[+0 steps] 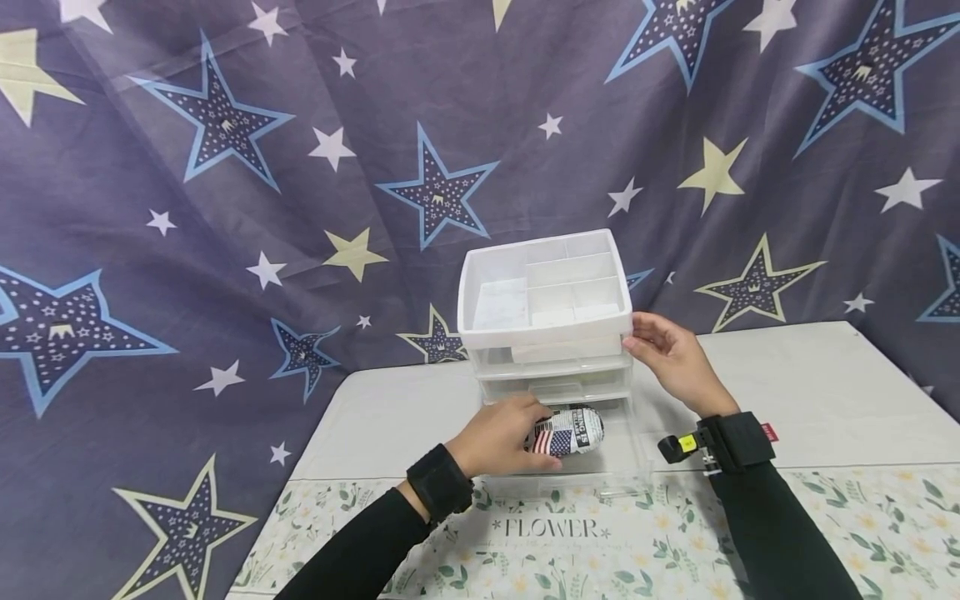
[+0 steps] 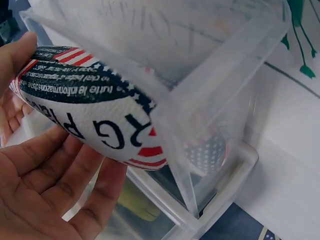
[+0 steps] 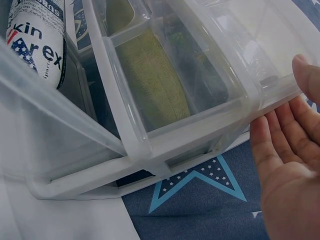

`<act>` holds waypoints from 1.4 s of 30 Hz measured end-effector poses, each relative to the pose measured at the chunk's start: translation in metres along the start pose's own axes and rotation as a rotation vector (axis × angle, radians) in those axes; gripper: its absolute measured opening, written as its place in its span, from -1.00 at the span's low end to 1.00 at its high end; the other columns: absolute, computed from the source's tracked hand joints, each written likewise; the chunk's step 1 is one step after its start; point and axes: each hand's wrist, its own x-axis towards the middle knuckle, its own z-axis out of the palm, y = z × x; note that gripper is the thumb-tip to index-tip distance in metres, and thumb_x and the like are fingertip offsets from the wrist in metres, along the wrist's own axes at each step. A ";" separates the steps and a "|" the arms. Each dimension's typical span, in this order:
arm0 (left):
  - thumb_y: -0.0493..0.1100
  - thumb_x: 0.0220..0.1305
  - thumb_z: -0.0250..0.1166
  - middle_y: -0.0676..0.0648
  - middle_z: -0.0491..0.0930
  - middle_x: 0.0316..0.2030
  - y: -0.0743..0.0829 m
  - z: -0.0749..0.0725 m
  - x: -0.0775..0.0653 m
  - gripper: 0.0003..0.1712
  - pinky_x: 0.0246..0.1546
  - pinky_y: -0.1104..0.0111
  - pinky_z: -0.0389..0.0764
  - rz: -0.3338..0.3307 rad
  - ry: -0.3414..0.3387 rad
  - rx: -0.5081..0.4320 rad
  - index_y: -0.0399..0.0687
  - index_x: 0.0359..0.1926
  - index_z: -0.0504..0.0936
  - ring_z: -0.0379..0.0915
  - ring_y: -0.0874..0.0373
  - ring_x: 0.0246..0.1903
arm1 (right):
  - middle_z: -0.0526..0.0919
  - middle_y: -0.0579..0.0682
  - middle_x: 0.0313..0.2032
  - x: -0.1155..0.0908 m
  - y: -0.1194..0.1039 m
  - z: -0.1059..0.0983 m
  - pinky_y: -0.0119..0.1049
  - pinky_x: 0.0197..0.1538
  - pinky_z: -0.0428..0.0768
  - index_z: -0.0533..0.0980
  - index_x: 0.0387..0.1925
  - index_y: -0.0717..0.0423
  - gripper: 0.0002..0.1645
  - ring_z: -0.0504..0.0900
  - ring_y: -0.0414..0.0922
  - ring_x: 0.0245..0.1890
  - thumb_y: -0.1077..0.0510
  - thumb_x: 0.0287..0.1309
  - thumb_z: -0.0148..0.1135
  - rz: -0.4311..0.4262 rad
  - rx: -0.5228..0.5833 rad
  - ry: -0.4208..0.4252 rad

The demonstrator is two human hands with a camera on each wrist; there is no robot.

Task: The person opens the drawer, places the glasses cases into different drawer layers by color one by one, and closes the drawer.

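Note:
A white plastic drawer unit (image 1: 545, 333) stands on the table, its clear bottom drawer (image 1: 622, 454) pulled out. My left hand (image 1: 498, 437) holds an oblong, rounded case (image 1: 573, 431) printed with newsprint and flags, at the bottom drawer. In the left wrist view, the thumb lies on the upper end of the case (image 2: 100, 115) and the fingers curve along its underside. My right hand (image 1: 678, 358) touches the unit's right side just under the top tray. The right wrist view shows its extended fingers (image 3: 285, 130) against the frame.
On top of the unit is a white divided tray (image 1: 491, 304). Something olive green (image 3: 152, 80) lies inside a closed drawer above. A floral cloth (image 1: 862, 525) marked FLOWER covers the table's front, and a star-patterned curtain (image 1: 525, 67) hangs behind.

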 end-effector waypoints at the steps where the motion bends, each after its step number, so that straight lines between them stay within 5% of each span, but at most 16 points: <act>1: 0.34 0.13 0.49 0.00 0.62 0.00 0.001 0.001 0.000 -0.19 -0.32 0.52 0.59 -0.002 -0.005 0.000 -0.11 0.21 0.63 0.49 0.29 -0.18 | 0.61 0.30 0.12 0.000 0.000 0.000 -0.61 0.04 0.60 0.44 0.31 0.33 -0.47 0.59 -0.30 0.03 0.17 0.43 0.28 0.002 0.000 0.000; 12: 0.39 0.23 0.39 -0.08 0.60 0.19 0.004 0.012 0.001 -0.15 0.12 0.25 0.68 -0.024 -0.080 0.054 -0.12 0.30 0.58 0.54 0.09 0.17 | 0.61 0.30 0.11 -0.001 0.002 -0.001 -0.59 0.05 0.61 0.44 0.30 0.34 -0.47 0.60 -0.30 0.03 0.16 0.43 0.28 0.009 0.000 0.004; 30: 0.34 0.28 0.37 0.00 0.60 0.08 -0.002 0.016 0.007 -0.25 -0.11 0.45 0.60 -0.031 -0.177 -0.049 -0.08 0.26 0.62 0.50 0.28 -0.08 | 0.61 0.30 0.12 -0.001 -0.002 -0.001 -0.62 0.03 0.60 0.43 0.33 0.33 -0.45 0.59 -0.31 0.03 0.18 0.43 0.28 0.011 -0.003 0.000; 35: 0.26 0.27 0.42 0.09 0.55 -0.13 -0.002 0.020 0.007 -0.44 -0.31 0.53 0.51 -0.015 -0.192 -0.043 -0.01 0.09 0.69 0.41 0.33 -0.26 | 0.60 0.29 0.12 -0.001 -0.002 -0.001 -0.62 0.03 0.60 0.43 0.33 0.33 -0.45 0.58 -0.30 0.03 0.16 0.43 0.28 0.018 -0.004 -0.004; 42: 0.17 0.28 0.45 0.09 0.59 -0.05 -0.002 0.022 0.009 -0.54 -0.07 0.51 0.63 -0.008 -0.215 -0.012 0.01 0.05 0.71 0.52 0.31 -0.11 | 0.60 0.29 0.13 0.000 -0.002 0.000 -0.61 0.05 0.61 0.43 0.32 0.33 -0.45 0.59 -0.29 0.03 0.16 0.42 0.28 0.024 0.010 -0.004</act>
